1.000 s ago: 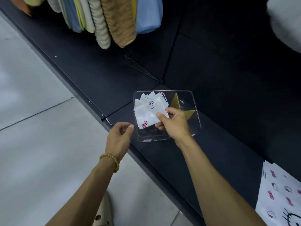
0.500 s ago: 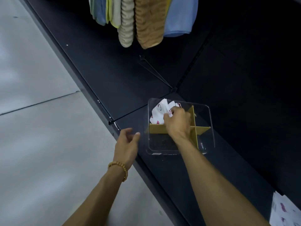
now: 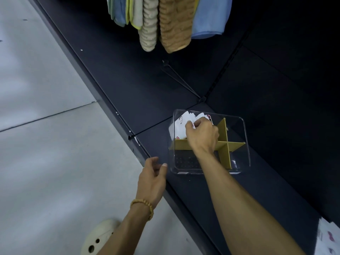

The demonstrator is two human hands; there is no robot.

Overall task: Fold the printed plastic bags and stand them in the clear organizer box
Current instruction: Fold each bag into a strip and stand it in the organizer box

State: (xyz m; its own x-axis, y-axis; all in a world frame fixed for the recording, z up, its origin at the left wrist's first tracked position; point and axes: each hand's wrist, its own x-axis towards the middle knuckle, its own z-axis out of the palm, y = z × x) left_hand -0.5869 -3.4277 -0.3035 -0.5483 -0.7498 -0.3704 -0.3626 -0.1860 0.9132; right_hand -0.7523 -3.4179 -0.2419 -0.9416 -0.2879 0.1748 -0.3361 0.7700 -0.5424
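right hand (image 3: 202, 135) pinches folded bags (image 3: 179, 126) in clear box's (image 3: 245, 144) far-left compartment

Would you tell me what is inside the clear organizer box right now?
The clear organizer box holds a tan cross divider and folded printed bags in the far-left compartment. The right hand covers part of them, so their count is unclear.

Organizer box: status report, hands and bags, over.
Right hand in the box's far-left compartment, fingers on the folded bags. Left hand open, empty, beside the box, not touching. Other three compartments empty. Nothing in the way.
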